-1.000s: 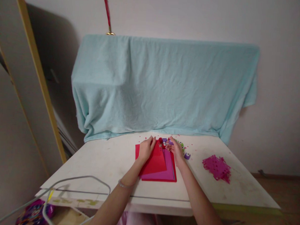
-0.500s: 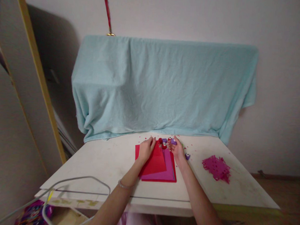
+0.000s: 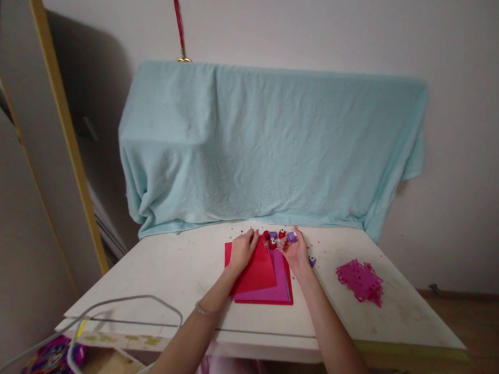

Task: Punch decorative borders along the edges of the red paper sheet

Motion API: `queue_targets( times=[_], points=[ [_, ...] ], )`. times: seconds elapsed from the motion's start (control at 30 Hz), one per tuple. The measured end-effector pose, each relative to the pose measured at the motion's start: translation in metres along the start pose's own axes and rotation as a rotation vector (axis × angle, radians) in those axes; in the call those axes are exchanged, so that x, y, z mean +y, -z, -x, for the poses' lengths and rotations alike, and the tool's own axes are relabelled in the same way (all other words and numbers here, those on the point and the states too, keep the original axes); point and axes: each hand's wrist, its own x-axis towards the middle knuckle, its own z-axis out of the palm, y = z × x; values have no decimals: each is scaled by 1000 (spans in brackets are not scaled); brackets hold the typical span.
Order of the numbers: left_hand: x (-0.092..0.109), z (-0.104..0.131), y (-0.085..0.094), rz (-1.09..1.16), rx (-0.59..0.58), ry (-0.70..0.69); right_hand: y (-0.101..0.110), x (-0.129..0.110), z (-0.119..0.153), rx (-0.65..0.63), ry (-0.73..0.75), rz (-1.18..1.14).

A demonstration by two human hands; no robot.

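our left hand (image 3: 242, 249) lies flat and open, palm down, on the top red sheet (image 3: 259, 270) of a small stack of coloured paper, which also shows a purple sheet (image 3: 279, 282) beneath it, near the far middle of the white table (image 3: 179, 272). our right hand (image 3: 296, 251) is raised a little above the stack's far right corner, fingers pinched around a small purple craft punch (image 3: 291, 237). just beyond the paper sits a cluster of small red and purple punches (image 3: 273, 239), and another purple punch (image 3: 312, 261) lies just right of our right wrist. a pile of magenta paper cutouts (image 3: 360, 280) lies well apart to the right. a light blue cloth (image 3: 272, 144) drapes behind the table.
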Motion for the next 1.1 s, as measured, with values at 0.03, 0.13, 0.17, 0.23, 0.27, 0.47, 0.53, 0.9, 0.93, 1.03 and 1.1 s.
queue_targets(
  times=[0.03,0.13,0.17,0.23,0.27,0.47,0.53,0.9,0.93,1.03,1.1],
  points=[
    [0,0,0,2,-1,0,-1,0,1,-19,4,-18],
    [0,0,1,12,-1,-7,-4,-2,2,-43,-3,-66],
    [0,0,0,14,-1,-10,-4,-3,2,-37,-18,-77],
    [0,0,0,14,-3,-13,-5,-4,1,-12,-49,-104],
    [0,0,-1,12,-3,-11,-5,-5,1,1,-61,-123],
    [0,0,-3,-22,-5,10,-4,-5,0,13,-93,-224],
    [0,0,-4,-17,-1,5,-3,-4,0,23,-93,-234],
    [0,0,-2,3,-14,2,3,-3,-5,-54,-146,-153],
    [0,0,-2,0,-13,2,3,-4,-4,-64,-148,-139],
    [1,0,-2,-7,-12,-1,1,-4,-3,-98,-139,-101],
    [1,0,-2,-10,-12,-3,1,-3,-2,-104,-127,-86]
  ],
)
